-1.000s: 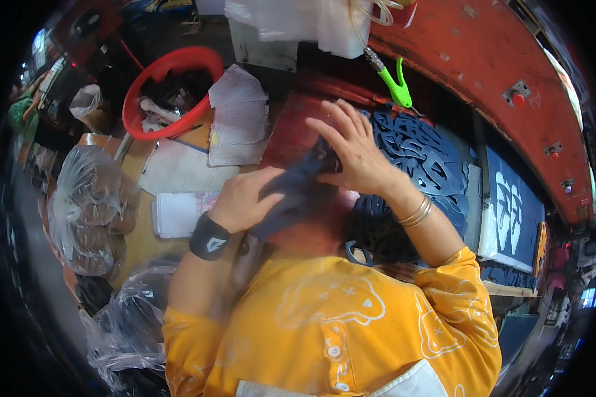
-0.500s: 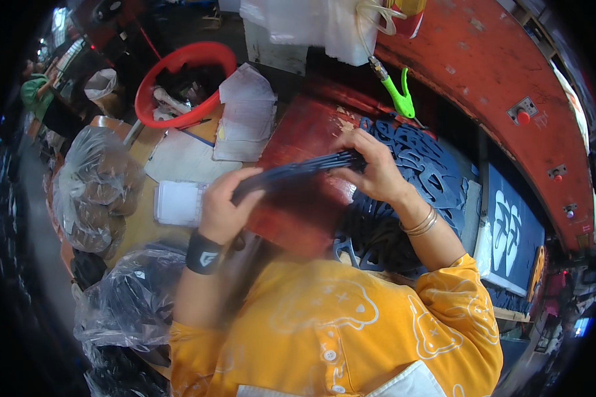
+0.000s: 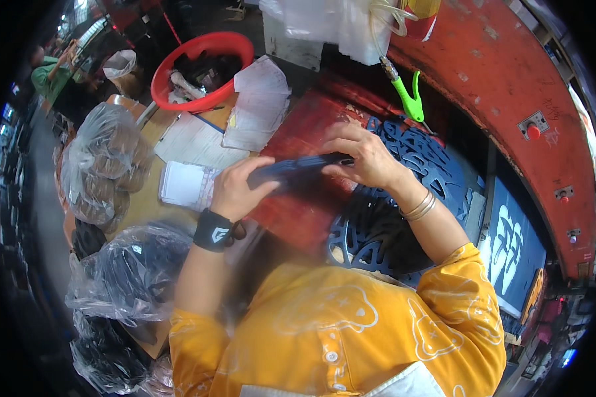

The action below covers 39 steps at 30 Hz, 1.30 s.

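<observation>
Dark navy stack (image 3: 297, 170) of thin, flat pieces, seen near edge-on as a narrow strip; motion blur softens the lower edge, so layer count and full outline can't be read. Held up at both ends, left end between thumb and fingers of the left hand (image 3: 237, 188), right end likewise in the right hand (image 3: 363, 157), middle span unsupported. Sits slightly tilted in view, right end higher than left, above the red board (image 3: 291, 215), looks clear of its surface.
</observation>
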{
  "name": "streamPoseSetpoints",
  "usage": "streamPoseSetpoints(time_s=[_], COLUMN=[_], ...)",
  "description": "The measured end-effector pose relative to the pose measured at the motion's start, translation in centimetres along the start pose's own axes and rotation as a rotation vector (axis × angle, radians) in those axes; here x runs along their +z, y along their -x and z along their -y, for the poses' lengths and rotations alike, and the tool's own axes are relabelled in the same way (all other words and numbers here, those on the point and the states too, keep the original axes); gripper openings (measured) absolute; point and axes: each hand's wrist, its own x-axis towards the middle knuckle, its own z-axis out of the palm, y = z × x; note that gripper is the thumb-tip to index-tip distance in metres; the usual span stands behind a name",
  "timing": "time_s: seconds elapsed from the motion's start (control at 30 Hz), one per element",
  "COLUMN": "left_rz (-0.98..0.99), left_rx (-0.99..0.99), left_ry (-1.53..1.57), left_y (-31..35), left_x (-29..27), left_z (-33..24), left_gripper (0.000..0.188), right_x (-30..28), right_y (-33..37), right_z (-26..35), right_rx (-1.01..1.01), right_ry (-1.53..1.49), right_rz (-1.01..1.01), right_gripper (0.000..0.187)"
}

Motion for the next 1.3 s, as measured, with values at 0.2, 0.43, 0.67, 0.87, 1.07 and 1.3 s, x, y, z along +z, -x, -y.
streamPoseSetpoints(time_s=[0.2,0.43,0.67,0.87,1.07,1.3], left_rz=[0.028,-0.052,-0.120,-0.967,-0.332,-0.330], left_rx=[-0.096,0.048,-0.079,-0.976,-1.114,-0.794], left_ry=[-0.044,-0.064,-0.159,-0.169,-0.157,-0.445], left_y=[0.7,1.7,8.2,24.9,31.4,29.3], left_x=[0.8,1.3,-5.4,-13.0,-10.5,-2.2], left_z=[-0.4,-0.7,-3.6,6.3,14.4,9.2], left_gripper=[0.022,0.014,0.038,0.084,0.062,0.069], right_x=[0.0,-1.2,2.7,6.9,14.1,25.5], right_y=[0.5,-3.0,-8.3,-14.4,-17.7,-18.6], right_z=[1.2,4.3,9.9,14.4,22.6,28.5], right_rx=[0.239,-0.027,-0.062,-0.114,0.354,1.020], right_ry=[-0.460,0.127,-0.378,-0.710,-1.246,-1.586], right_rz=[-0.002,0.270,0.719,1.044,1.321,1.436], right_gripper=[0.066,0.060,0.046,0.035,0.037,0.039])
